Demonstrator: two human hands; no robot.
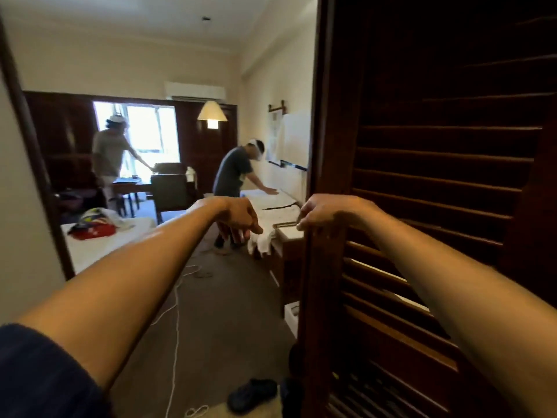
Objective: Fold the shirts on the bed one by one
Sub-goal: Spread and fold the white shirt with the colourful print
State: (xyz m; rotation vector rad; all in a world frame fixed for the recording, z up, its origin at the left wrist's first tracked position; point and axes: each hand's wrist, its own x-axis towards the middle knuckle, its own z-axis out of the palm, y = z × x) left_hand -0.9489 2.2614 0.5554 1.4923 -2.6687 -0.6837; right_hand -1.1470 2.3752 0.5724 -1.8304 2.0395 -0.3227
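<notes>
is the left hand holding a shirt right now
No, the left hand hangs in the air with loosely curled fingers and nothing in it, while the pile of shirts lies on the bed further off.

dark glossy wooden louvred door (437, 176)

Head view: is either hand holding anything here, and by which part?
The right hand has its grip on the edge of the louvred door, fingers curled round it. The left hand hangs loosely curled and holds nothing.

colourful shirts (96, 224) heaped, unfolded, on white bed (90, 251)
</notes>
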